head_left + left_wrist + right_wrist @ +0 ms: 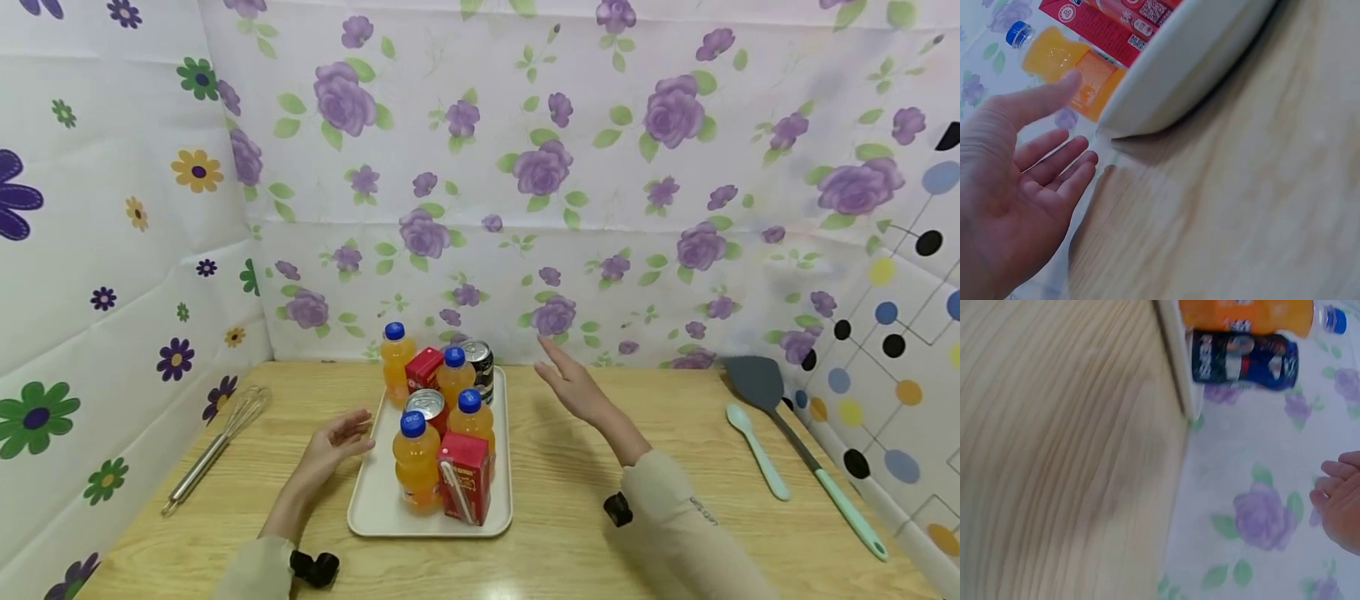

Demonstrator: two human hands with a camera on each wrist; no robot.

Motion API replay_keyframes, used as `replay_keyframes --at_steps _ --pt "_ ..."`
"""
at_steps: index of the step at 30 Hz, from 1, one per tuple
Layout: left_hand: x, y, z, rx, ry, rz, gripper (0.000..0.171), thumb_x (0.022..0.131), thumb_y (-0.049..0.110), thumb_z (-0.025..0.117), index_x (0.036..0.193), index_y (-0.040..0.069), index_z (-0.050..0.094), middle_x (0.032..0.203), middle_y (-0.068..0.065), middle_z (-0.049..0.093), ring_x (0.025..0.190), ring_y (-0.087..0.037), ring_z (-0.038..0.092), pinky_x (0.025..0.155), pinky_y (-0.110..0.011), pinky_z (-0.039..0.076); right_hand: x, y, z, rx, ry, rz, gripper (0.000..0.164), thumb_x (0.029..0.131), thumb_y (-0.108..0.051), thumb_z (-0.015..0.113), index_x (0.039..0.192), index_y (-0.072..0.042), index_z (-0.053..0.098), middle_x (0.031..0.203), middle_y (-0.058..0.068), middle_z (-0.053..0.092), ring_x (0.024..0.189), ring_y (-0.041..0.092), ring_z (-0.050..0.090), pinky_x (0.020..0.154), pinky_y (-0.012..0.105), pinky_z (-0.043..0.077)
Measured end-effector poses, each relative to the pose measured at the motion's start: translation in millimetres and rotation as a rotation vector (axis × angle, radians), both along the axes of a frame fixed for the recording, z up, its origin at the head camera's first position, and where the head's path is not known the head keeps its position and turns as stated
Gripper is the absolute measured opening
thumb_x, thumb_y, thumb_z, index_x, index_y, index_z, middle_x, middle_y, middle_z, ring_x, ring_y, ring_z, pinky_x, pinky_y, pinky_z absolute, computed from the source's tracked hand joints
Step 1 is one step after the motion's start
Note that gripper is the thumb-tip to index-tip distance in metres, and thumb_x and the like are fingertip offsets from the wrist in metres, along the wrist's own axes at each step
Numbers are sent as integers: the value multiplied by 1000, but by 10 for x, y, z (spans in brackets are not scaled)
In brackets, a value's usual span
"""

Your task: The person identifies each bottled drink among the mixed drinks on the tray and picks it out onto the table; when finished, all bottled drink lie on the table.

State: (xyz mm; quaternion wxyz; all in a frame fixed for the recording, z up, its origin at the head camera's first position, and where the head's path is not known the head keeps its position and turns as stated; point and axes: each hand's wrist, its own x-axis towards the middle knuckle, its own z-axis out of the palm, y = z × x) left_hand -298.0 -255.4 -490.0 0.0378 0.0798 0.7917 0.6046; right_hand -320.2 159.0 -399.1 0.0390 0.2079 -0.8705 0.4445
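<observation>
Purple-rose cloth (480,183) hangs behind a wood-grain table (562,533), with daisy-print cloth (112,217) at left and dotted cloth (918,350) at right.

Across the foreground, a pale wooden table (562,533) with wavy grain and a slight sheen at the front. Near the middle, a cream rectangular tray (382,500) with rounded corners, reaching close to the back edge. To the left, well apart from it, a metal whisk (211,457), laid slantwise, wires to the back, handle to the front. Over on the right, a small pale green spoon (761,454), near a long spatula (830,489) with grey blade and pale green handle; blade perhaps flat, perhaps slightly tilted, hard to tell
</observation>
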Motion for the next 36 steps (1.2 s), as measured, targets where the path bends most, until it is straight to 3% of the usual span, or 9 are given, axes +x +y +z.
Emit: replay_keyframes --at_steps 3,7,11,15,24,31,36 --pt "25 18 -6 23 4 -1 65 88 6 68 144 -8 39 147 -29 43 129 -26 53 93 -8 46 -10 -157 53 -62 -4 31 57 106 -25 38 155 -4 19 162 17 19 150 36 17 121 53 17" --pt "66 49 -18 24 -12 7 65 86 0 69 143 -9 39 145 -30 44 120 -13 56 94 -9 46 -29 -345 128 -166 -13 76 54 105 -20 40 153 0 25 160 18 25 149 35 22 121 49 21" --pt "90 97 -13 -28 16 23 65 83 0 71 141 -10 42 143 -29 47 123 -24 55 100 -16 46 -55 -510 216 -230 -14 119 52 105 -17 41 151 4 28 157 21 31 146 36 29 118 48 27" --pt "87 122 1 -48 32 31 64 83 1 71 141 -8 44 142 -28 49 126 -32 52 104 -23 46 -74 -669 299 -226 -6 155 50 104 -14 41 150 5 30 154 21 35 144 36 34 116 47 32" --pt "127 65 -47 -40 7 41 65 83 3 73 140 -8 45 141 -28 50 112 -6 58 97 -14 48 -112 -971 244 -199 -68 206 55 102 -16 50 150 4 31 154 22 37 142 36 38 111 45 39" --pt "152 72 -62 -62 -29 61 63 84 6 73 140 -5 47 141 -26 52 121 -23 58 96 -16 49 -159 -1090 143 -170 -106 185 58 97 -19 59 148 -1 38 144 19 51 123 33 58 101 40 51" --pt "140 78 -35 -90 -40 67 59 85 9 73 139 -3 51 143 -24 51 129 -35 53 97 -20 50 -194 -1137 143 -176 -119 126 54 94 -19 64 144 -5 47 142 17 53 127 33 56 104 44 48"
